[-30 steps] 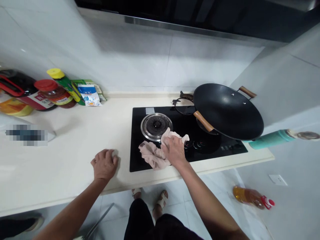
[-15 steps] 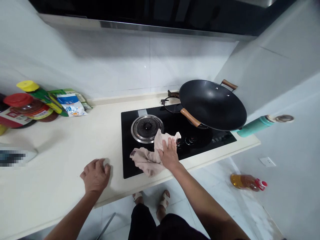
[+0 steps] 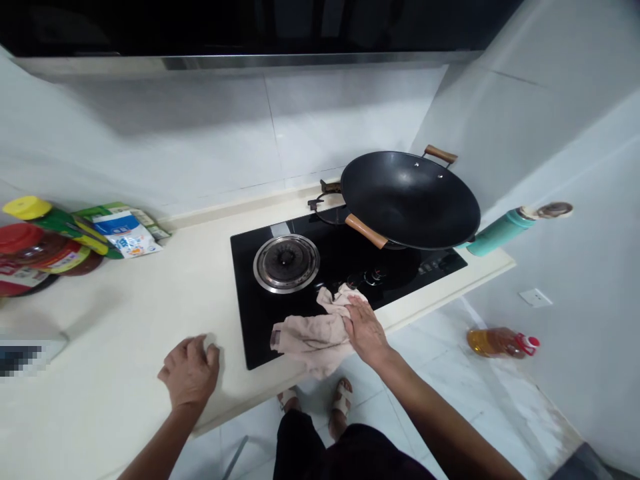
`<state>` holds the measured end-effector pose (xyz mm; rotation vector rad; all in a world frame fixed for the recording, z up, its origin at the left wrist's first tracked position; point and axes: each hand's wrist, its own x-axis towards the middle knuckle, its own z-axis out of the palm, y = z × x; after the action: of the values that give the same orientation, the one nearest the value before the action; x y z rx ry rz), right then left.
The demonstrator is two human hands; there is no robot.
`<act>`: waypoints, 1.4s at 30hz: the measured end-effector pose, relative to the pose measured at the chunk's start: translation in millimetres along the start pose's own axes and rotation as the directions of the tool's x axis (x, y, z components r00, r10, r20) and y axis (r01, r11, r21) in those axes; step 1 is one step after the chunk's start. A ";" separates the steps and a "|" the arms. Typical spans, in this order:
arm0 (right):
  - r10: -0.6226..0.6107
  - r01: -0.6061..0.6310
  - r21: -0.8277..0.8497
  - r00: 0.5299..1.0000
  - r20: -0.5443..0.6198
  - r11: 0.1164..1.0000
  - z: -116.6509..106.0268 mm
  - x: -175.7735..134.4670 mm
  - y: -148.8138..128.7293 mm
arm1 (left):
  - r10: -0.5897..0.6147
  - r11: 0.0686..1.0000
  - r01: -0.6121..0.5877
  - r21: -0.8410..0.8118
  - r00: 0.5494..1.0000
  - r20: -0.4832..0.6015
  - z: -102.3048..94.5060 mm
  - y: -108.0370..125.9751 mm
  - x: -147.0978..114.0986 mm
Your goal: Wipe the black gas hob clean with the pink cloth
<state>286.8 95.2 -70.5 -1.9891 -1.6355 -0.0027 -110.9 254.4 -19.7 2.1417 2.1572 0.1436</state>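
A pale pink cloth lies bunched over the front edge of the black glass gas stove, with one end hanging past the counter front. My right hand presses on the cloth's right part, its fingers gripping the folds just in front of the control knobs. On the cream counter left of the stove rests my left hand, fingers curled under and knuckles up; I see no object in it. The left burner, with its metal ring, sits uncovered behind the cloth.
A black wok with wooden handles stands on the right burner. Beside it leans a teal cylinder. Several seasoning containers and packets line the back left. An oil bottle is on the floor at right. The range hood overhangs.
My right hand has drawn the cloth away from the left burner, toward the front and right of the stove. My left hand stays in place on the counter. The view has shifted slightly.
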 end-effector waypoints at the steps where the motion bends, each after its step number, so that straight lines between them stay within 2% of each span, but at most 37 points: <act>1: 0.010 -0.010 0.004 1.000 -0.009 1.000 -1.1 -2.9 1.2 | 0.002 1.000 -0.002 -0.002 1.000 -0.002 0.3 -0.3 -0.1; 5: 0.087 -0.087 0.007 0.995 -0.054 0.996 -8.9 -9.9 12.4 | 0.016 1.000 -0.016 -0.008 0.999 -0.030 2.5 -1.6 -1.3; 8: 0.160 -0.159 0.031 0.985 -0.063 0.987 -19.2 0.7 30.5 | 0.023 1.000 -0.023 -0.004 0.999 -0.050 4.7 -2.8 -1.9; 11: 0.165 -0.170 0.111 0.985 0.051 0.979 -30.3 23.7 47.3 | 0.037 0.999 -0.037 -0.001 0.998 -0.050 6.9 -4.7 -1.5; 14: 0.187 -0.225 0.219 0.966 0.180 0.950 -38.0 44.8 54.1 | 0.033 0.999 -0.033 0.005 0.998 -0.049 7.9 -5.5 -0.9; 21: 0.307 -0.376 0.425 0.925 0.223 0.823 -36.3 68.8 49.7 | 0.017 1.000 -0.018 0.018 1.000 0.006 -1.8 2.9 -0.9; 24: 0.302 -0.344 0.418 0.939 0.167 0.840 -30.0 67.0 49.0 | -0.006 1.000 0.006 0.010 1.000 0.025 -6.2 7.5 -0.6; 30: 0.243 -0.238 0.195 0.970 -0.003 0.952 -12.7 34.4 37.1 | -0.026 1.000 0.026 0.000 1.000 0.007 -7.2 10.5 0.5; 34: 0.209 -0.205 0.200 0.978 0.003 0.958 -6.2 21.5 21.2 | -0.058 0.998 0.059 -0.029 0.998 0.028 -8.8 11.4 2.5; 39: 0.075 -0.091 0.316 0.995 0.060 0.944 -7.9 21.9 1.7 | -0.046 0.998 0.047 -0.031 0.998 0.048 -14.2 15.7 2.4; 42: 0.138 -0.141 0.327 0.990 0.032 0.934 -11.1 20.8 0.0 | -0.062 0.998 0.063 -0.022 0.997 0.048 -15.6 16.8 1.7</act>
<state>295.9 109.4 -53.9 -1.8405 -1.3903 0.3133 -96.4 256.2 -2.0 2.0414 2.1820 0.1114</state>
